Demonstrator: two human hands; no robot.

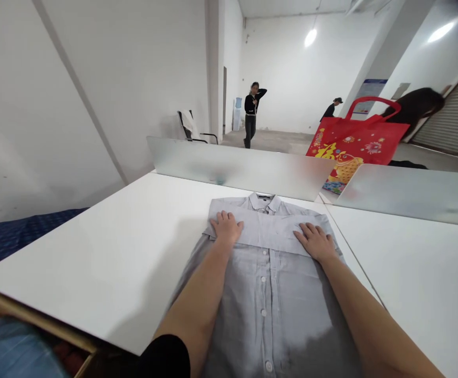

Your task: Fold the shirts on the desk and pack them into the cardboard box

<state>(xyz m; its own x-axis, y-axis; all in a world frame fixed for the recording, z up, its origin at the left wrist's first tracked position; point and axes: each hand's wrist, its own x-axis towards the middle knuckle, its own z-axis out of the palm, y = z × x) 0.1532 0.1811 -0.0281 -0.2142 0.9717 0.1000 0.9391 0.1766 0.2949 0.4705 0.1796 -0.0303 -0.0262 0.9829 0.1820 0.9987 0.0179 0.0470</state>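
A grey button-up shirt (248, 294) lies front side up on the white table (106, 247), its collar at the far end. Its sleeves are folded across the chest in a flat band below the collar. My left hand (226, 228) rests palm down on the left end of that band, fingers spread. On the right end my right hand (315, 241) lies flat too, fingers stretched out. Both hands press on the cloth without gripping it. Several white buttons run down the front placket.
Frosted partitions (237, 167) line the table's far edge. Behind them is a red shopping bag (371, 139) beside a bent-over person. Two people (250, 113) are farther back. Blue cloth (20, 231) lies at the left, and a cardboard box (35, 320) holds blue fabric below.
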